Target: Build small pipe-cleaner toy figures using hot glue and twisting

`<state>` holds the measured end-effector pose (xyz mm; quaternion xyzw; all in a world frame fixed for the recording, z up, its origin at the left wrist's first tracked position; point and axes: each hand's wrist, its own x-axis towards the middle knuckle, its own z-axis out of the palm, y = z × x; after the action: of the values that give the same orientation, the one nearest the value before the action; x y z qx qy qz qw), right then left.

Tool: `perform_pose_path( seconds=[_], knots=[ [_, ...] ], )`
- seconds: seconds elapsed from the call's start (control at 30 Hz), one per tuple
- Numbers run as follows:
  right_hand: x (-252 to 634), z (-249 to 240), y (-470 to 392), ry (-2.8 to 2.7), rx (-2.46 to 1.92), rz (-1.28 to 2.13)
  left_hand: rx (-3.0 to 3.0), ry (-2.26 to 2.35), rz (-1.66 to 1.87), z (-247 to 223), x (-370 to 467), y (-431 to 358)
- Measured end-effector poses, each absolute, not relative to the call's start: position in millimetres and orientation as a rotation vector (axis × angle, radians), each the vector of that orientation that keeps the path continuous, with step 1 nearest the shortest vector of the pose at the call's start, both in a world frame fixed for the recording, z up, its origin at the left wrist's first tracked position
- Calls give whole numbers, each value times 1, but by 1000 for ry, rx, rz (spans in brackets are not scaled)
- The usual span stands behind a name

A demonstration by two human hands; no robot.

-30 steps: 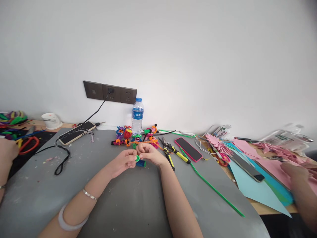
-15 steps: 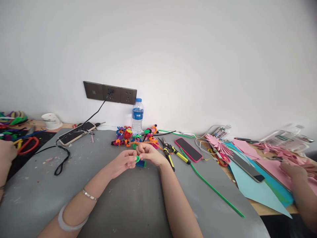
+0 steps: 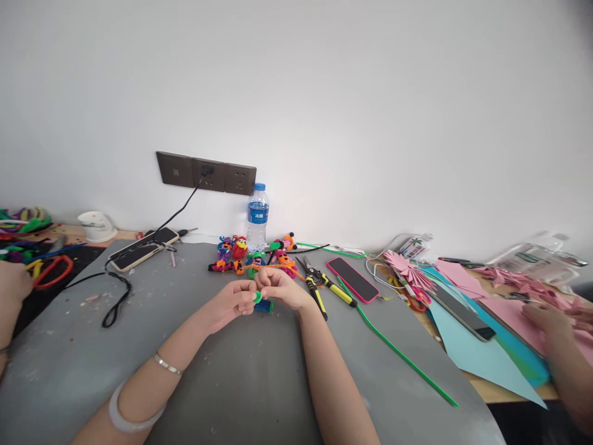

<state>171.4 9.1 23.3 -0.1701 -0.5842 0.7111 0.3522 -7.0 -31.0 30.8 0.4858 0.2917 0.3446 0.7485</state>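
My left hand (image 3: 234, 301) and my right hand (image 3: 279, 288) meet above the grey mat, fingers pinched. Between their fingertips is a small green fuzzy piece (image 3: 257, 297), apparently coiled pipe cleaner; both hands grip it. A blue roll with a green end (image 3: 265, 306) shows just under the fingers; I cannot tell whether it is joined to the green piece. Behind my hands lie several colourful pipe-cleaner figures (image 3: 239, 248). An orange strand (image 3: 296, 272) passes by my right hand. To the right are yellow-and-black pliers (image 3: 340, 291) and a long green pipe cleaner (image 3: 403, 347).
A water bottle (image 3: 257, 216) stands against the wall. A pink-cased phone (image 3: 353, 279) lies right of the pliers, another phone (image 3: 143, 249) with a black cable at left. Other people's hands appear at both edges, by orange scissors (image 3: 54, 272) and pink paper (image 3: 512, 315).
My hands keep the same pinch on the green piece, with hardly any movement. The co-worker's hand at right has shifted slightly.
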Motion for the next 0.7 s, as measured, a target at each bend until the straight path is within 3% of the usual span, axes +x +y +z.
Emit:
perform_pose_path(
  seconds=[0.7],
  knots=[
    [172, 23, 10, -1518, -419, 1851, 1053, 603, 763, 30, -7, -31]
  ],
)
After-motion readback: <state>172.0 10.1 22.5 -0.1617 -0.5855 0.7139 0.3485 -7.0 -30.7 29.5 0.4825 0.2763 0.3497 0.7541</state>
